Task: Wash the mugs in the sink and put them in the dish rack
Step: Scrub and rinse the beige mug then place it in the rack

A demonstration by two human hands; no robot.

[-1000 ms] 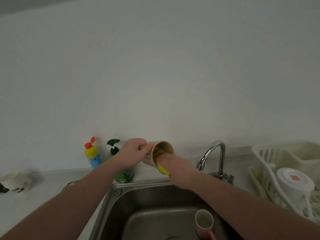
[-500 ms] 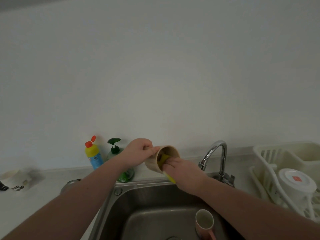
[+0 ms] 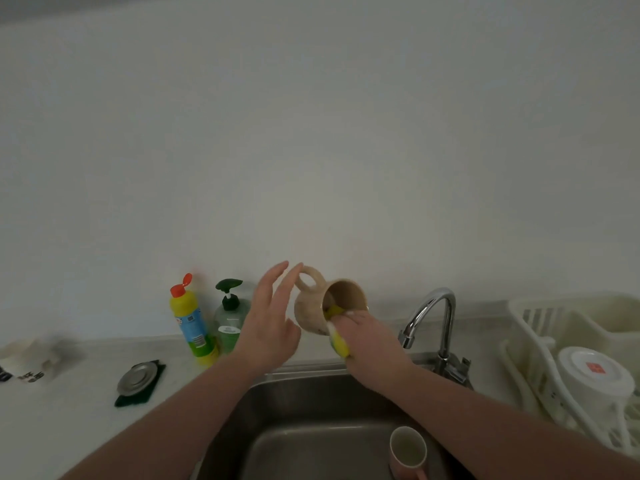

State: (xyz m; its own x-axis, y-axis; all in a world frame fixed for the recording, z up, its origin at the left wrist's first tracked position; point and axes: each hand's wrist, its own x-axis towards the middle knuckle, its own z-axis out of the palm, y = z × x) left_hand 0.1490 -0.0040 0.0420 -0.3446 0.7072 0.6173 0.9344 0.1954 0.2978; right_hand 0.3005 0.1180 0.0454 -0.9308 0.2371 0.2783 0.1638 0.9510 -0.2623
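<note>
Grip: right hand (image 3: 372, 344) pinches yellow sponge (image 3: 338, 342) inside tilted beige speckled ceramic mug (image 3: 327, 306); left hand (image 3: 272, 323) splayed wide, beside handle | Handling: likely wet, slippery, breakable; hold handle | Below: steel sink (image 3: 311, 410), pink mug (image 3: 408, 452) | Right: chrome tap (image 3: 433, 323) nearby, white plastic dish rack (image 3: 540, 344) beyond | Left: bottles on tabletop (image 3: 69, 410).

Item: person, 2 forearms w/ hands in view, left hand (image 3: 268, 327) and right hand (image 3: 369, 341). Both arms bare to frame edge, no sleeves visible (upper arms out of shot). Nails short; fingers slender.
</note>
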